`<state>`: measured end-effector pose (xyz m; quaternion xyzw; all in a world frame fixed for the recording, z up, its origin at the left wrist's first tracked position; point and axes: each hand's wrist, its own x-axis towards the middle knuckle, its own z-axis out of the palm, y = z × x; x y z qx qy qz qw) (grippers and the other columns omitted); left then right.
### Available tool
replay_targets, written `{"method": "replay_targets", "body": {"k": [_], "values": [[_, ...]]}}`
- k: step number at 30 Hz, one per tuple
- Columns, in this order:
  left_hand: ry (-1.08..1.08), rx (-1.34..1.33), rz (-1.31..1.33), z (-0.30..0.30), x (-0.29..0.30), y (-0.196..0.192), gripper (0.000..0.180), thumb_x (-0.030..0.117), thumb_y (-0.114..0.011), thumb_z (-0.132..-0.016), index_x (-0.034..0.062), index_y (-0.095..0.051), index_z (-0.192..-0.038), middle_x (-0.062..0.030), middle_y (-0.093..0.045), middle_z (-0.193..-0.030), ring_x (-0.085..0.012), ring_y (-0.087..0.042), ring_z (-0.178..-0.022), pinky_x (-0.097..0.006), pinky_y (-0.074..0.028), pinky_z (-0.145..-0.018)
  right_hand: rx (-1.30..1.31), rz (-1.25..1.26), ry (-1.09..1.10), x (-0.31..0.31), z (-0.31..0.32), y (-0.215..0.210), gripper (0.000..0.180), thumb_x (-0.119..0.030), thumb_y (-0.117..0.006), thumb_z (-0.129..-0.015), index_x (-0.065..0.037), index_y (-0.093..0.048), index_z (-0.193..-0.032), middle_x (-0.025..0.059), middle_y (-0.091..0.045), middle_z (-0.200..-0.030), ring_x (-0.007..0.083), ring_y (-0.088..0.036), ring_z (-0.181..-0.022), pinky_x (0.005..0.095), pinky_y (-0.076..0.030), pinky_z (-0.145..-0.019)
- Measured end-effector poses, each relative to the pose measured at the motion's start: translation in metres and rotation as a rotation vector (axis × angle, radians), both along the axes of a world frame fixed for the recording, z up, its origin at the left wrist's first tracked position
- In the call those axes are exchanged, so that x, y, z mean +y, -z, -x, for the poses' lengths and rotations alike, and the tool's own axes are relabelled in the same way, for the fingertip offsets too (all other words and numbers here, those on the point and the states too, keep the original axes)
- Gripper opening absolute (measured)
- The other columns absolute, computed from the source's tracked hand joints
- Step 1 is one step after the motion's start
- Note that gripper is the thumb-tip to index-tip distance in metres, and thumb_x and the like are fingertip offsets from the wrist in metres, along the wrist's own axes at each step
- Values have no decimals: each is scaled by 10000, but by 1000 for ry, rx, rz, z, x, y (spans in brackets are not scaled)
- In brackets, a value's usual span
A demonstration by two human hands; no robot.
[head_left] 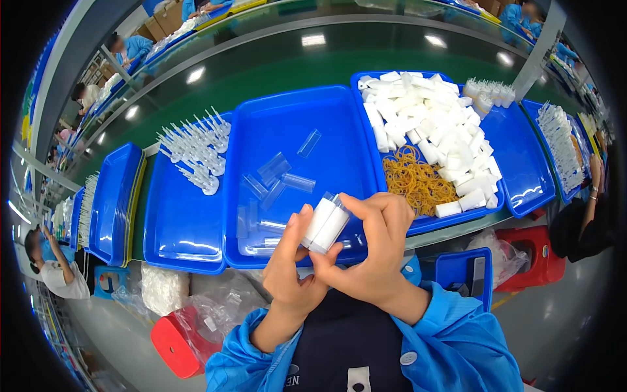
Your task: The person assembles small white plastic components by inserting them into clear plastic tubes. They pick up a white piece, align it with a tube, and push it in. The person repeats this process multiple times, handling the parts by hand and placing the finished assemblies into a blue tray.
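My left hand point(292, 264) and my right hand point(373, 256) together grip a pair of clear plastic tubes point(327, 224) with white cylinders inside, lying side by side and tilted. The right thumb and index finger press on both ends, while the left fingers hold the left side. Beneath them is a blue tray point(261, 124) with several loose clear tubes point(299, 182). In the tray to its right lie a heap of white cylindrical pieces point(431, 124) and a tangle of yellow-brown rubber bands point(415, 179).
At the left, a blue tray point(186, 228) holds upright white thin-stemmed parts point(196, 150). Stacked trays point(114, 202) stand farther left. A green conveyor point(281, 65) runs behind. Red stools point(176, 346) and a blue bin point(483, 258) are below the bench. Other people work around it.
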<state>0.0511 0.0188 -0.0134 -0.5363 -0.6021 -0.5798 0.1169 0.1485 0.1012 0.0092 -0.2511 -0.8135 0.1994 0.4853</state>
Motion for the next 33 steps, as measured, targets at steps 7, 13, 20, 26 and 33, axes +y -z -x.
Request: {"method": "replay_targets", "body": {"k": [7,13,20,26,33], "values": [[-60,27,12,2,2,6,721,51,-819,-732,-116,-428,-1314,-278,-610,-1180,-345,-659,-1026,-336,-615,-698,16,18,-73,2,0,3,623,-265,-772,-610,-22,-605,-1159,99,-524,-989,272,-513,-965,426,-330,-874],[14,-296,19,18,-11,5,641,-109,-716,-737,-107,-431,-1312,-286,-534,-1264,-329,-586,-1141,-345,-590,-831,-83,-50,-18,57,-36,-3,334,-146,-728,-681,-100,-687,-1009,86,-562,-1074,301,-481,-1071,431,-332,-934],[62,-296,45,20,-3,4,600,-110,-696,-750,-110,-442,-1294,-288,-529,-1258,-335,-578,-1151,-355,-579,-865,-395,-68,146,116,-79,-7,132,-23,-689,-680,-101,-683,-786,52,-574,-981,275,-496,-1016,415,-339,-869],[117,-330,84,24,-3,1,595,-96,-692,-748,-105,-448,-1291,-282,-558,-1226,-325,-594,-1133,-346,-580,-844,-455,-68,147,134,-80,9,92,-77,-726,-682,-116,-685,-754,25,-597,-863,239,-535,-937,398,-340,-849],[251,-755,14,34,-13,-14,582,-42,-697,-767,-77,-452,-1295,-270,-571,-1228,-283,-596,-1124,-351,-503,-939,-47,87,143,136,-75,8,69,4,-677,-761,-37,-693,-814,71,-622,-850,200,-607,-787,330,-481,-732]]}}
